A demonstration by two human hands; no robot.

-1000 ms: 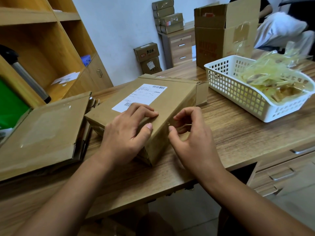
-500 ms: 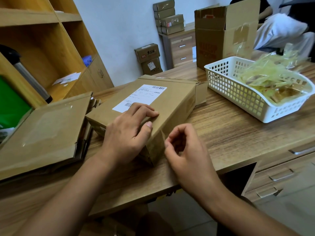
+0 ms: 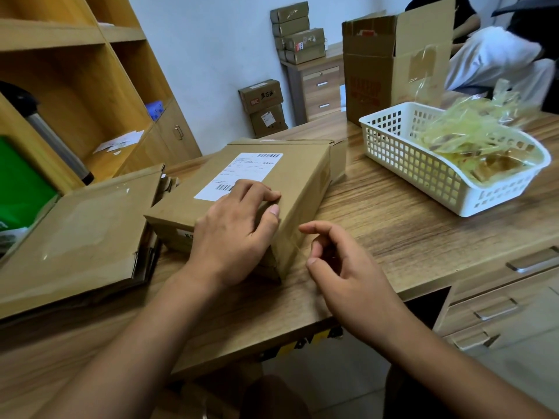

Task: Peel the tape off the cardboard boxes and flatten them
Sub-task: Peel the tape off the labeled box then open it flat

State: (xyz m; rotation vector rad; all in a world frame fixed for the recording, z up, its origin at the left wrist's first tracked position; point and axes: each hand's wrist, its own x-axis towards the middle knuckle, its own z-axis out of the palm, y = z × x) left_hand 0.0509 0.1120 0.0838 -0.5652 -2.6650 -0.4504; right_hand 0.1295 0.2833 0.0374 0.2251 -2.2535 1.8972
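Head view: a closed cardboard box [image 3: 290, 176] lies flat on the wooden counter [image 3: 408, 234], with a white shipping label [image 3: 242, 173] on its top face. The left hand [image 3: 233, 234] grips the box at its near right edge, with bent fingers on top beside the label and the thumb down the side face. The right hand [image 3: 341, 267] hovers just beside that side face, its fingers loosely curled. A thin clear strand of tape [image 3: 298, 249] runs from the box toward the thumb, but it is too fine to tell whether the hand pinches it. A flattened cardboard piece [image 3: 78, 237] lies to the left, touching the box. Farther right on the counter, a white basket [image 3: 402, 158] holds a heap of peeled tape [image 3: 472, 134]. A tall open carton [image 3: 378, 71] stands behind the basket.
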